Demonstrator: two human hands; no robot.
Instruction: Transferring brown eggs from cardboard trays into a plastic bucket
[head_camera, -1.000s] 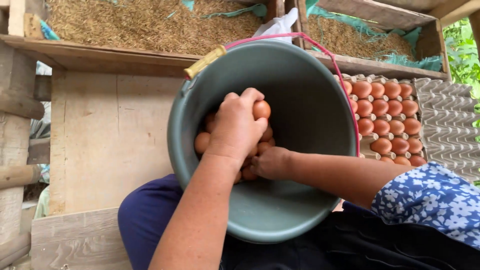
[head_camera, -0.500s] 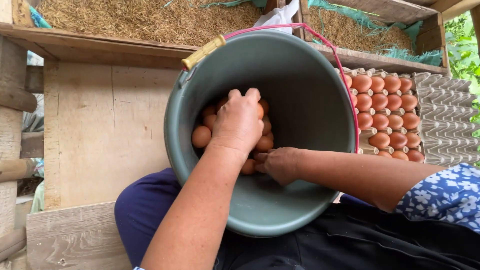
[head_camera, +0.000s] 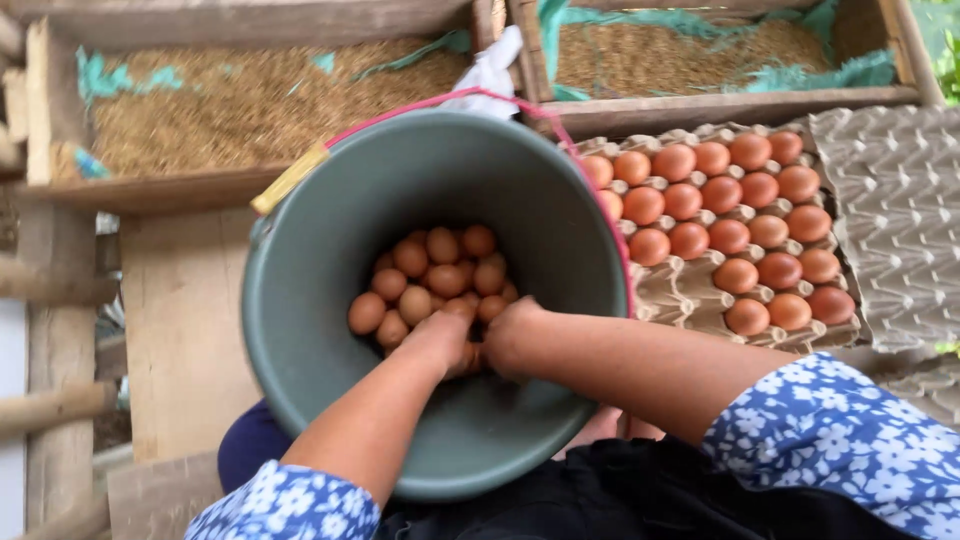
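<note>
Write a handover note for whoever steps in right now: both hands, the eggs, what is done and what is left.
Left hand and right hand: both down inside the grey-green plastic bucket, on the pile of brown eggs; grip hidden.
Bucket sits on the lap, pink wire handle tipped back.
Done: grey cardboard egg tray at the right is mostly filled.
Left: the near-left cups are bare; a pile of eggs is in the bucket.

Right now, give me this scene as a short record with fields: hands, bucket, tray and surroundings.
Left hand: down in the bucket, on the eggs; grip hidden.
Right hand: in the bucket beside the left, on the eggs; grip hidden.
Bucket: grey-green, pink handle, on the person's lap.
Eggs: brown, heaped at the bottom.
Tray: cardboard, right of the bucket, partly filled with brown eggs.
Surroundings: wooden boxes lined with husks behind.
</note>
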